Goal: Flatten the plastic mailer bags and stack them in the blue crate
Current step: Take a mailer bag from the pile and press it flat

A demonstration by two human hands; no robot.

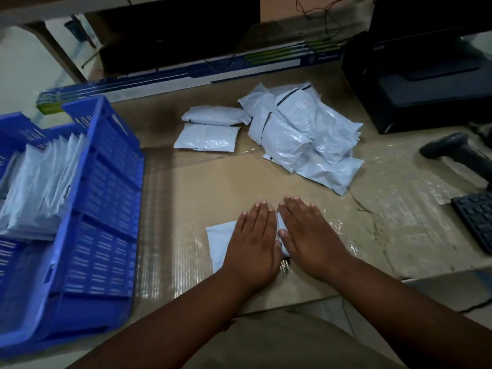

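Both hands lie flat, fingers straight and close together, side by side on a small white plastic mailer bag: the left hand covers its middle and the right hand its right part, the two thumbs almost touching, neither hand curled round anything. That bag lies on the brown cardboard-covered worktop, whose surface is partly wrapped in clear shiny film, and only the bag's left edge and a sliver between the hands show. To the left of the pressed bag stands the blue slatted plastic crate, and inside it a row of flattened white mailer bags leans on edge against one another. Beyond the pressed bag, farther from the person, two small white padded mailer bags lie next to each other, and just right of those sits a loose heap of crumpled white mailer bags with dark sealing strips. Right of that heap is a black box-shaped printer; nearer, a black handheld barcode scanner and the corner of a black keyboard. Behind the heap a long blue, white and green printed carton lies along the back of the worktop.
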